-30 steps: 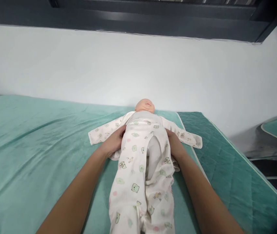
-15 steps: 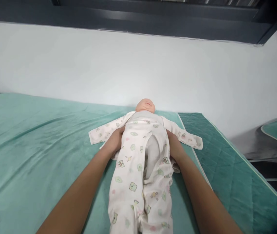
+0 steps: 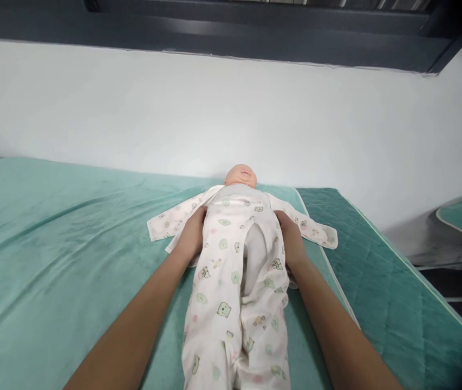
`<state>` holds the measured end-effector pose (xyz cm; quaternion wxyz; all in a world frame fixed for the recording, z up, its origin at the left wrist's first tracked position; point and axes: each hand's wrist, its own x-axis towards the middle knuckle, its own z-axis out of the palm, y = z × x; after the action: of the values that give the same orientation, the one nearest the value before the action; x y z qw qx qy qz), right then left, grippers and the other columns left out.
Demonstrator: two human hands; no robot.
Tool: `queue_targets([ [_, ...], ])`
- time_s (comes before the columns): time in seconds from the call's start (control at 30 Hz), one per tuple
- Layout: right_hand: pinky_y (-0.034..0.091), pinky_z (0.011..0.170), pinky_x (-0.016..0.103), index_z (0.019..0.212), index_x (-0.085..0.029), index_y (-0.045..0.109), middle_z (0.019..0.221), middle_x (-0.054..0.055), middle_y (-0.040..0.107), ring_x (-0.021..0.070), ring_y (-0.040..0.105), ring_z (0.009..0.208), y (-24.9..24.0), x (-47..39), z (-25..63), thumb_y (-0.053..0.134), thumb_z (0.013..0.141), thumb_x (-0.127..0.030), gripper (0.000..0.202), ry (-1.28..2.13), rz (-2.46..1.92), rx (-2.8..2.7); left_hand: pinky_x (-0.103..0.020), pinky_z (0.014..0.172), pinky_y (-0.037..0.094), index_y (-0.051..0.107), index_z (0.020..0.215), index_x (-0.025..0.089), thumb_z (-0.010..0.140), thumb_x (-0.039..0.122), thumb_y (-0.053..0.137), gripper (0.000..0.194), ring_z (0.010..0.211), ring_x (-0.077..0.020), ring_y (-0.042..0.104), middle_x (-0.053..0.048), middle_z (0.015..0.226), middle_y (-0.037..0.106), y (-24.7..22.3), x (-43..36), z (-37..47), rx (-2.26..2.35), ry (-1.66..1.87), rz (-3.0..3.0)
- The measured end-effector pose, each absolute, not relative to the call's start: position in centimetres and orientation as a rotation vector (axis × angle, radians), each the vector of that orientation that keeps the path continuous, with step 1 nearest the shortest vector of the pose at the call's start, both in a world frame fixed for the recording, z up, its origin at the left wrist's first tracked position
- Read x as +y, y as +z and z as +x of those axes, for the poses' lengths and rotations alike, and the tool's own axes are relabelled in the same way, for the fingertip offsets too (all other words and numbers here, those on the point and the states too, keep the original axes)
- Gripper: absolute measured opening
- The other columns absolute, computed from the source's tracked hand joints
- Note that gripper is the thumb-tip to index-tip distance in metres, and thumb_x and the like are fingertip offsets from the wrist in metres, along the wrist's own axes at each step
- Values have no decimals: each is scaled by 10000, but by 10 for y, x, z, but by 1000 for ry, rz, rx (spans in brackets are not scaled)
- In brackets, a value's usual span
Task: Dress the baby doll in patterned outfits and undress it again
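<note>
A baby doll (image 3: 241, 175) lies on its back with its head near the wall, both sleeves spread outward. White printed trousers (image 3: 218, 281) with green bears cover its legs and reach high over the grey-white top; an opening shows between the legs. The printed jacket (image 3: 314, 232) lies spread under the doll. My left hand (image 3: 194, 230) is at the left side of the waist, and my right hand (image 3: 290, 230) at the right side. Both touch the cloth there, their fingertips hidden by the cloth and the doll's body.
A light green sheet (image 3: 60, 260) lies under the doll. To the right is a darker quilted green mat (image 3: 377, 281). A white wall (image 3: 174, 114) rises behind, with a dark metal beam (image 3: 214, 32) above.
Both hands have shifted slightly and more of their backs shows beside the waist. The trousers have moved a little; the doll lies almost as before.
</note>
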<state>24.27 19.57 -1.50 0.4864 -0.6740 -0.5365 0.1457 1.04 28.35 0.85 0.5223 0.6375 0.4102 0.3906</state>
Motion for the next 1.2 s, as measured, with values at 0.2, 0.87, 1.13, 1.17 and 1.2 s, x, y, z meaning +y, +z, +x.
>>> queue_targets([
  [0.2, 477, 812, 333, 923, -222, 670, 922, 41, 706, 213, 631, 868, -5, 199, 238, 563, 883, -395, 208, 281, -1521, -1136, -378, 906, 435, 635, 1089, 242, 881, 297, 509, 249, 1009, -261, 611, -57, 1075, 705, 11, 287, 3, 1240, 1138, 1956],
  [0.87, 438, 874, 347, 929, -230, 605, 969, 34, 647, 205, 571, 924, 1, 210, 247, 566, 856, -331, 130, 265, -1428, -1493, -355, 1125, 297, 631, 908, 229, 804, 395, 659, 198, 1340, -251, 438, -66, 1411, 517, 47, 307, 8, 655, 825, 1896],
  [1.13, 442, 922, 351, 1039, -257, 619, 1122, 53, 612, 208, 549, 1068, 17, 219, 246, 554, 871, -231, 182, 323, -1285, -1659, -342, 1016, 398, 678, 955, 250, 737, 478, 700, 316, 1292, -290, 465, -54, 1442, 478, 62, 317, 20, 681, 632, 1920],
  [1.17, 424, 963, 370, 1030, -259, 623, 1135, 56, 606, 216, 535, 1102, 22, 221, 248, 575, 861, -226, 179, 308, -1287, -1698, -340, 997, 407, 668, 909, 241, 711, 499, 718, 329, 1258, -287, 484, -54, 1409, 503, 64, 320, 22, 705, 618, 1944],
  [1.2, 399, 1006, 391, 1015, -259, 629, 1158, 60, 597, 225, 516, 1141, 26, 223, 250, 598, 848, -223, 174, 295, -1289, -1739, -338, 976, 415, 653, 861, 232, 686, 516, 733, 343, 1210, -281, 508, -54, 1370, 529, 66, 323, 23, 725, 599, 1979],
])
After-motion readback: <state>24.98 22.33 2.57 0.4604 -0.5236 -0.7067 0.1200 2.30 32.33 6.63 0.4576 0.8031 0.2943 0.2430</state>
